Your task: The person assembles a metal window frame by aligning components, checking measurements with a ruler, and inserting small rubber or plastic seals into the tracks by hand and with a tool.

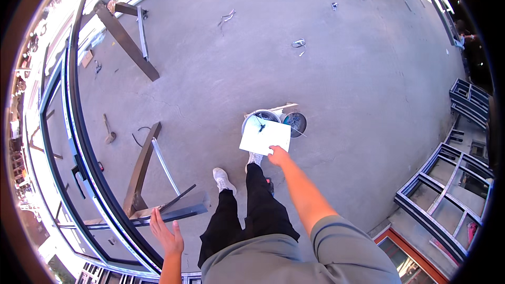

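In front of my legs, my right hand pinches the near edge of a white sheet, which looks like paper or thin card. A small dark shape shows near its far left corner; I cannot tell whether it lies on the sheet. The sheet covers part of a bucket, and a dark round container stands beside that bucket. My left hand is raised with its fingers stretched out, holding nothing. Closest to it is a large dark metal frame with a black handle.
Brown beam stands are by the frame, with another beam farther off. A hammer-like tool lies on the grey floor. Metal window frames are stacked at the right. Small scraps are scattered ahead.
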`<state>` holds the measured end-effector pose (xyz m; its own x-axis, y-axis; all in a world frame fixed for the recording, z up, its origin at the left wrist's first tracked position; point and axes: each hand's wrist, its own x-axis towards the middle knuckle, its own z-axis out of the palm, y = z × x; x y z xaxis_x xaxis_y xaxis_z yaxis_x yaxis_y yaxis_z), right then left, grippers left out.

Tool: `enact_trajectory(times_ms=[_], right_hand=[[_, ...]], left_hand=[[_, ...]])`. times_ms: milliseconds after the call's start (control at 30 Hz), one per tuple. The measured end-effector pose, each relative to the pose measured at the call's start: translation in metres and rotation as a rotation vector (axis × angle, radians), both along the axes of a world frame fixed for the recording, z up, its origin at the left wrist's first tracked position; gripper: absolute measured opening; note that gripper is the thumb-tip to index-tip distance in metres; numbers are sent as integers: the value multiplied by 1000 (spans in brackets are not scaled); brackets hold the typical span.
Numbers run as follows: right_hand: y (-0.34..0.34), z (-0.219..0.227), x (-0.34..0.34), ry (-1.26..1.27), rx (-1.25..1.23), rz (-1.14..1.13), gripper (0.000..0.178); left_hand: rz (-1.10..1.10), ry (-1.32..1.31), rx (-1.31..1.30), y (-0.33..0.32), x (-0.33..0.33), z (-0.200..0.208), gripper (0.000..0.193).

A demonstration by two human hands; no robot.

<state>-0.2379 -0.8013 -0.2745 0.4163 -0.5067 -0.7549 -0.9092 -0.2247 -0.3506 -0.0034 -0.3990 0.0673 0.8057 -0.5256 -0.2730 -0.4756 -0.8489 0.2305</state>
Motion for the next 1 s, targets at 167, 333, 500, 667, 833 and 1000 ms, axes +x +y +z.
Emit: enact_trajectory(times_ms=[167,333,500,667,833,1000], right_hand=[[-74,-65,65,96,-14,237,59],[-81,-169,76,39,-24,407,58],[-100,-260,60,-117,5,467,62],[-104,-199,126,-175,-20,466,47],[-113,-122,90,-251,-68,390,30],[-109,-30,79,-329,202,218,23]], left_hand=[[25,88,21,-59,-21,-60,75],[114,-13,64,-72,-39,-70,73],[70,28,39,-63,-15,-78,71],[108,-34,16,-63,-6,-59,70],[124,22,-14,-60,-27,-62,66],[133,-26,-84,-52,-27,-61,65]])
